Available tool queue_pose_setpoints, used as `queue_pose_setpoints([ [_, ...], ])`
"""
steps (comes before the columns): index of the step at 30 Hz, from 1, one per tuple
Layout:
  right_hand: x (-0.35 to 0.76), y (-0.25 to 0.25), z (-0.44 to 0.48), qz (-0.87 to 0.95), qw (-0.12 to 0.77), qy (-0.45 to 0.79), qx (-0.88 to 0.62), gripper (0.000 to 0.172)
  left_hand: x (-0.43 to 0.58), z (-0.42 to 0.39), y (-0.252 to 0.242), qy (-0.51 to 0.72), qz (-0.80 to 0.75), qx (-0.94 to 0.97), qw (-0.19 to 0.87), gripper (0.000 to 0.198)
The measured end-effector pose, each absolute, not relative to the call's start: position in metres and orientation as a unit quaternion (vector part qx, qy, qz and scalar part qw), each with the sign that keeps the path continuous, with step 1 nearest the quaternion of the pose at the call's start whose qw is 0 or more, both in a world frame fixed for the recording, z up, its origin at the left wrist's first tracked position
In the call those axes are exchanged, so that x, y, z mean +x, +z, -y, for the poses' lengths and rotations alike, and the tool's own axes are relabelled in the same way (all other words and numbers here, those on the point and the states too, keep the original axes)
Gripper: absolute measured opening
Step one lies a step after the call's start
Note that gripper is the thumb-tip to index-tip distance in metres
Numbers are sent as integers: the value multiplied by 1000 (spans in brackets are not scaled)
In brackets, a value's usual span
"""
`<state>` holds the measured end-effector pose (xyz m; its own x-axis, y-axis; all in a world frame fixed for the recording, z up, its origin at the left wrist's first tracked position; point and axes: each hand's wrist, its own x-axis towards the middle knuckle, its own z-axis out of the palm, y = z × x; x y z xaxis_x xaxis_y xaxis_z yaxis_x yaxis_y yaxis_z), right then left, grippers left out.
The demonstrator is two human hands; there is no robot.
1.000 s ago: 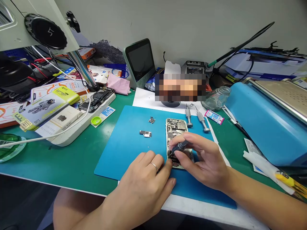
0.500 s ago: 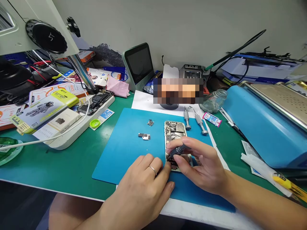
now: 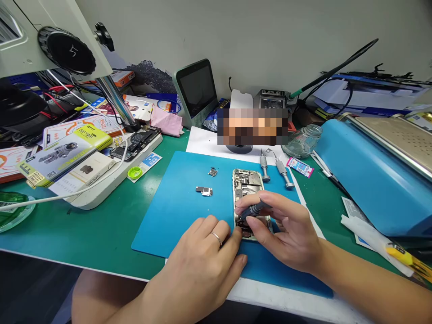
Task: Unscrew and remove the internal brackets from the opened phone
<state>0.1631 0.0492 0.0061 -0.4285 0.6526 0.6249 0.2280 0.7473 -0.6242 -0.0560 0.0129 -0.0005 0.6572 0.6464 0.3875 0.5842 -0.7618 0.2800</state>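
Observation:
An opened smartphone point(image 3: 249, 181), its inner boards exposed, lies on a blue mat point(image 3: 168, 211). My right hand point(image 3: 288, 231) pinches a grey precision screwdriver point(image 3: 254, 209), tilted with its tip down in the phone's lower left part. At that same corner, my left hand point(image 3: 202, 258) has its fingers curled and its index fingertip pressed on the phone's edge. My hands hide part of the phone's lower half. Left of it on the mat are a small metal bracket-like part point(image 3: 204, 191) and a small dark component point(image 3: 212, 172).
Two more precision screwdrivers point(image 3: 265, 167) lie beyond the phone, near a glass jar point(image 3: 302, 140). A blue machine point(image 3: 357, 180) stands at right. On the left are a microscope stand point(image 3: 116, 101), a battery box point(image 3: 64, 153) and a white cable point(image 3: 101, 180).
The whole view has shifted very slightly. Both hands and the screwdriver keep nearly the same place on the phone.

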Motion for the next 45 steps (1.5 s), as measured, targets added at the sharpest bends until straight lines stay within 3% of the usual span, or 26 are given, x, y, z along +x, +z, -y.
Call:
queue_pose_setpoints([
  [36, 162, 7, -50, 816, 458, 225, -273, 72, -57, -13, 0, 231, -340, 909, 73, 36],
  [45, 163, 11, -51, 856, 435, 168, -222, 73, -55, -13, -2, 242, -343, 905, 74, 26],
])
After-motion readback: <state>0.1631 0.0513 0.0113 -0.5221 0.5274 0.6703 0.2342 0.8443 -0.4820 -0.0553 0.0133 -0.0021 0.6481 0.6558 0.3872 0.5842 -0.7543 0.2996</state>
